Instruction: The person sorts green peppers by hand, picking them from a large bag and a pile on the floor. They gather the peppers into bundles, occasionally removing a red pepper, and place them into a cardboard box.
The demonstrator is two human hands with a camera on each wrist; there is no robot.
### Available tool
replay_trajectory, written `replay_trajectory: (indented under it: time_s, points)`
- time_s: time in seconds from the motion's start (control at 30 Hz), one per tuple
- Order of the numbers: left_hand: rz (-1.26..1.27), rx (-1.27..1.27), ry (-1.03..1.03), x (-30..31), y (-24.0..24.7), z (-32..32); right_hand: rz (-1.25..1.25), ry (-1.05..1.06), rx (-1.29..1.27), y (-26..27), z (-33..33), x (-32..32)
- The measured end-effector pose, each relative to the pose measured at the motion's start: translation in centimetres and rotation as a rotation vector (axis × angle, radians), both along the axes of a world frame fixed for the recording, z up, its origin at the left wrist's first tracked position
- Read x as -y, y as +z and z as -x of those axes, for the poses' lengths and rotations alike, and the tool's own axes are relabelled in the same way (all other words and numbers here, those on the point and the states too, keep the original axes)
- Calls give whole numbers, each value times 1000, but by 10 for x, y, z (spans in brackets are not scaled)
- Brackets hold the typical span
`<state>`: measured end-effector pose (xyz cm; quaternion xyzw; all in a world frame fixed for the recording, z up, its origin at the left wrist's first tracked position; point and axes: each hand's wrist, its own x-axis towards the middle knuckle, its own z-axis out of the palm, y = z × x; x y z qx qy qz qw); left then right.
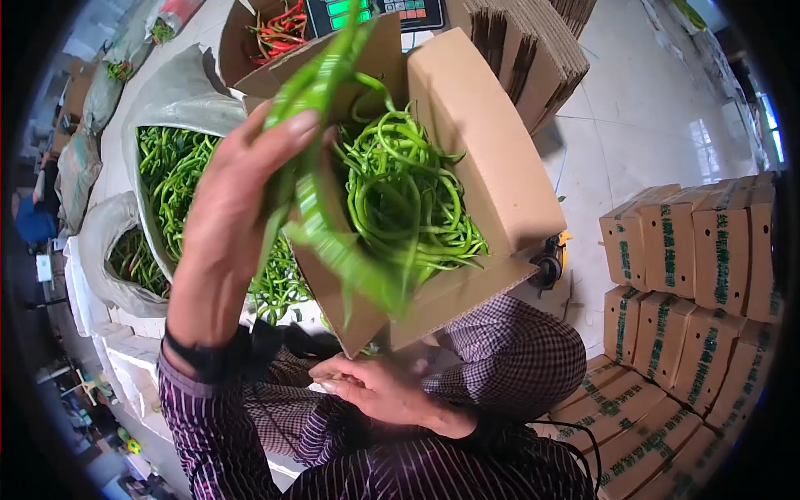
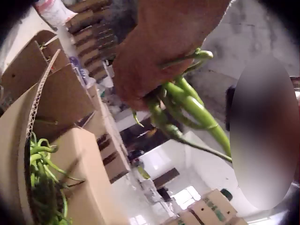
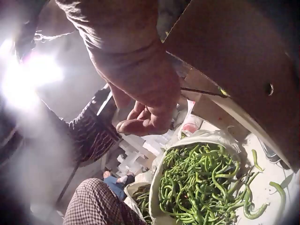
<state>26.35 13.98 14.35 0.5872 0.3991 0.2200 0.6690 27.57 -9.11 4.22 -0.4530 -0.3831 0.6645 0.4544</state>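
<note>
Above the open cardboard box (image 1: 492,142), my left hand (image 1: 242,183) grips a bunch of long green chili peppers (image 1: 321,196), blurred in the head view. The left wrist view shows the peppers (image 2: 197,112) sticking out past the curled fingers. Inside the box lies a tangle of green chili peppers (image 1: 408,183). My right hand (image 1: 379,390) is by the near side of the box, above the lap. Its fingers hang loosely curled with nothing held, as the right wrist view shows on that hand (image 3: 145,103).
Left of the box stand white sacks (image 1: 179,100) full of green peppers. Behind it are a box of red peppers (image 1: 279,33), a scale (image 1: 408,12) and folded cardboard (image 1: 533,58). Printed cartons (image 1: 667,250) are stacked on the right. Loose peppers (image 3: 253,206) lie beside the sack.
</note>
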Motion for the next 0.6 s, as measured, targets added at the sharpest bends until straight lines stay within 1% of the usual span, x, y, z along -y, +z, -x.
replay_trajectory:
  time_s: [0.03, 0.1, 0.13, 0.17, 0.2, 0.23, 0.27, 0.3, 0.33, 0.37, 0.43, 0.5, 0.57, 0.6]
  points:
    - [-171, -55, 143, -3, -25, -8, 5, 4, -9, -1, 1, 2]
    - [-331, -205, 76, -9, -35, 6, -60, 10, 62, -6, 1, 2]
    - [-326, -212, 65, -8, -34, 11, -35, 27, 64, -10, 3, 2]
    - [-324, -154, 59, -2, -29, 18, -23, 24, 53, -14, 8, 5]
    - [-327, -91, 65, 5, -20, 26, -3, -15, 54, -20, 12, 5]
    - [-334, -127, 117, 16, -7, 29, 11, -54, 56, -24, 15, 5]
    - [-278, -116, 90, 19, -2, 40, -20, -123, 16, -27, 18, 5]
    - [-222, -103, 61, 20, 1, 53, -23, -118, 14, -25, 16, 3]
    - [-222, -107, 64, 24, 1, 64, 26, -68, 16, -20, 12, 0]
    - [-171, -103, 60, 28, -1, 76, 78, -18, 20, -17, 9, -2]
    - [-113, -99, 58, 32, -1, 101, 84, -16, 56, -17, 9, -4]
    - [-28, -174, 30, 32, 5, 132, 94, -4, 89, -21, 14, -2]
    - [-76, -211, 39, 29, 14, 163, 67, -54, 124, -36, 21, 2]
    - [-97, -241, 41, 23, 16, 183, 110, -45, 74, -39, 22, 2]
